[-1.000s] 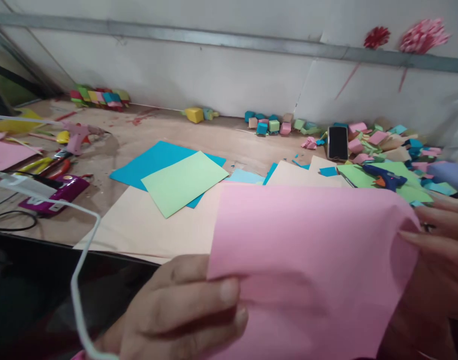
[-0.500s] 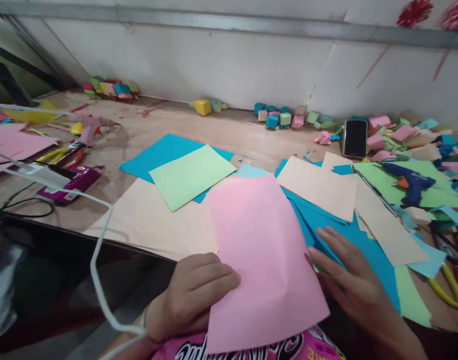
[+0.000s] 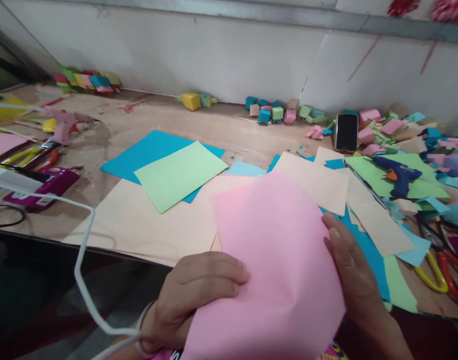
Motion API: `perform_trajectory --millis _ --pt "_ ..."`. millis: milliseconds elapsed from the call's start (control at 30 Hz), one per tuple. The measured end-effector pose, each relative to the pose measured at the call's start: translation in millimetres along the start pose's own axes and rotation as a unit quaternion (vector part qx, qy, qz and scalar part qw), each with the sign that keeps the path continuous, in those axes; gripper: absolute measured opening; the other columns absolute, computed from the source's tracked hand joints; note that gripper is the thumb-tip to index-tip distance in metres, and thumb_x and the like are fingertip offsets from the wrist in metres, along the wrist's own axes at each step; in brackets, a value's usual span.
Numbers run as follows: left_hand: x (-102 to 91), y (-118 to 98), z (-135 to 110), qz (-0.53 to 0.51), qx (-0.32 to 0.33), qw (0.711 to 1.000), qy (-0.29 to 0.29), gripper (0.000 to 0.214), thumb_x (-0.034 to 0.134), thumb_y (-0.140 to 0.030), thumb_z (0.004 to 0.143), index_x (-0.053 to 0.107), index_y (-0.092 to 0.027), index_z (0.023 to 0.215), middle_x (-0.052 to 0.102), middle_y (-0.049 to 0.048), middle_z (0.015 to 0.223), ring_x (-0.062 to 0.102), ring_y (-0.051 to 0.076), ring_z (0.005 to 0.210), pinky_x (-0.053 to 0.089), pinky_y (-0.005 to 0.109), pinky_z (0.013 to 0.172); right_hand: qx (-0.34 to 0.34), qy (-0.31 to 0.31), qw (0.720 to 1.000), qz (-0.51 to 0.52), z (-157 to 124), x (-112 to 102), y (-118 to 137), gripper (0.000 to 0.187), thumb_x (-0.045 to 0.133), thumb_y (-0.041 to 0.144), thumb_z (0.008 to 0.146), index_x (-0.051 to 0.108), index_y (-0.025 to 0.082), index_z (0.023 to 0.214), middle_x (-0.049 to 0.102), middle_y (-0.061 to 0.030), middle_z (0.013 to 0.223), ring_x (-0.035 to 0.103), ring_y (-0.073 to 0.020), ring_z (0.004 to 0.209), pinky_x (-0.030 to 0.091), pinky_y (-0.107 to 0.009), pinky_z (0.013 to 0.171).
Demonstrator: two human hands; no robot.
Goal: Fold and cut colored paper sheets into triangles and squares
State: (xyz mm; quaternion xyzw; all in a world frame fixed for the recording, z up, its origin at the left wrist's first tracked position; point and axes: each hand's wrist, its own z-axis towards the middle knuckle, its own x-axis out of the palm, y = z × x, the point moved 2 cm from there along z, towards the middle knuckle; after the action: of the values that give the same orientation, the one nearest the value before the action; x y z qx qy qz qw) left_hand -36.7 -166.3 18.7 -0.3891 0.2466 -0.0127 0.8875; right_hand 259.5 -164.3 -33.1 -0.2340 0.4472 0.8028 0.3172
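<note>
A pink sheet of paper [image 3: 266, 265] rises in front of me, bowed and creased in the middle, its lower part near my shirt. My left hand [image 3: 202, 285] grips its left edge, fingers on the face toward me and the thumb hidden. Against the right edge rests my right hand [image 3: 352, 265], with its fingers stretched out and together; its thumb is out of sight. Under and behind the pink sheet lie a beige sheet [image 3: 112, 215] and blue sheets [image 3: 371, 260]. A light green sheet [image 3: 179, 175] overlaps another blue sheet [image 3: 127, 155] to the left.
At right are a blue glue gun [image 3: 401, 177], a phone [image 3: 346, 132], pliers [image 3: 435, 270] and piled paper boxes [image 3: 397, 130]. A pink glue gun [image 3: 65, 125] and a purple device [image 3: 48, 187] lie left. A white cable [image 3: 82, 270] crosses the lower left.
The pink sheet has come closer and bulges more toward me. My right hand has shifted up along its right edge, and the view has turned slightly right.
</note>
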Motion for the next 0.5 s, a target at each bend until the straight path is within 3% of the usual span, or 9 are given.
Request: perform_trajectory --millis 67,167,300,400,500 --pt "-0.5 1 0 0.002 0.015 1.000 0.020 0.020 0.050 -0.027 0.098 0.064 -0.016 0.106 0.075 0.0108 0.098 0.071 0.022 0.099 0.059 0.034 0.088 -0.033 -0.016 0.999 -0.003 4 -3 9 0.053 0.052 0.020 0.095 0.044 0.036 0.144 0.045 -0.0024 0.150 0.049 -0.0261 0.132 0.054 -0.042 0.100" --pt "-2.3 8 -5 0.017 0.034 0.999 0.037 0.020 0.049 -0.026 0.097 0.063 -0.015 0.107 0.075 0.0137 0.103 0.069 0.025 0.105 0.057 0.040 0.094 -0.119 0.008 0.992 -0.025 9 -17 16 0.039 0.054 0.020 0.093 0.062 0.034 0.129 0.060 -0.0029 0.136 0.050 -0.0286 0.132 0.048 -0.048 0.105" --pt "-3.6 20 -16 -0.012 0.033 0.996 0.085 0.022 0.045 -0.032 0.097 0.059 -0.018 0.105 0.074 0.0120 0.099 0.070 0.025 0.100 0.057 0.038 0.091 -0.153 0.183 0.971 0.032 12 -29 5 0.028 0.048 0.025 0.095 0.070 0.028 0.112 0.074 -0.0049 0.109 0.065 -0.0232 0.113 0.050 -0.041 0.101" --pt "-3.5 26 -18 0.018 -0.104 0.984 0.146 0.022 0.041 -0.031 0.096 0.060 -0.020 0.098 0.072 0.0042 0.083 0.070 0.016 0.074 0.056 0.027 0.069 -0.108 0.236 0.960 0.103 9 -27 -2 0.024 0.050 0.028 0.093 0.072 0.026 0.103 0.076 -0.0043 0.097 0.072 -0.0193 0.092 0.058 -0.029 0.084" --pt "-4.0 29 -16 0.105 -0.251 0.949 0.158 0.025 0.043 -0.028 0.096 0.060 -0.020 0.081 0.062 -0.0019 0.065 0.058 0.011 0.057 0.046 0.021 0.055 0.052 0.182 0.978 0.085 2 -18 -2 0.017 0.059 0.033 0.088 0.074 0.025 0.086 0.075 -0.0022 0.081 0.071 -0.0185 0.072 0.057 -0.023 0.063"
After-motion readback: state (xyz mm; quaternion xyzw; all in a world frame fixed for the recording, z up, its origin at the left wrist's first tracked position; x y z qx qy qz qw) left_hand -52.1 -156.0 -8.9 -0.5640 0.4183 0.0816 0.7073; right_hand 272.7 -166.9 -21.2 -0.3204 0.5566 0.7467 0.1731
